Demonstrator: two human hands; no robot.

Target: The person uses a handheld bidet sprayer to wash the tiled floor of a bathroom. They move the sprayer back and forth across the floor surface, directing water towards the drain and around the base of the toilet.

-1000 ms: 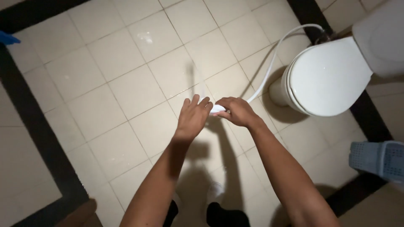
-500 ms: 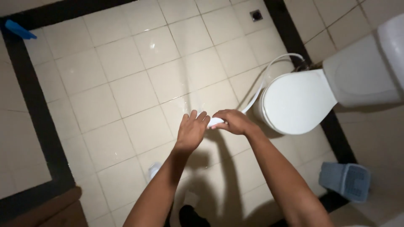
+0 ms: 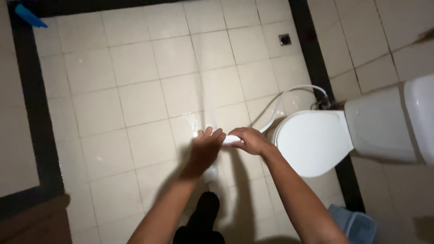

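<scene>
My right hand [image 3: 251, 141] is closed around the white handle of a spray nozzle [image 3: 231, 139], whose white hose [image 3: 289, 92] loops back toward the wall behind the toilet. My left hand [image 3: 205, 149] sits right against the nozzle's tip, fingers loosely spread and touching it. Both hands hover over the wet cream floor tiles [image 3: 135, 90], just left of the white toilet [image 3: 312, 142], whose lid is down.
A floor drain [image 3: 285, 39] lies at the upper right of the tiled area. A black tile border [image 3: 316, 68] frames the floor. A blue basket [image 3: 355, 223] stands at the lower right, a blue object [image 3: 29, 16] at the top left. My dark-clad leg [image 3: 203, 219] shows below.
The view has swung so the toilet sits further right and lower. Both hands stayed together on the nozzle, and the drain and more of the hose came into sight.
</scene>
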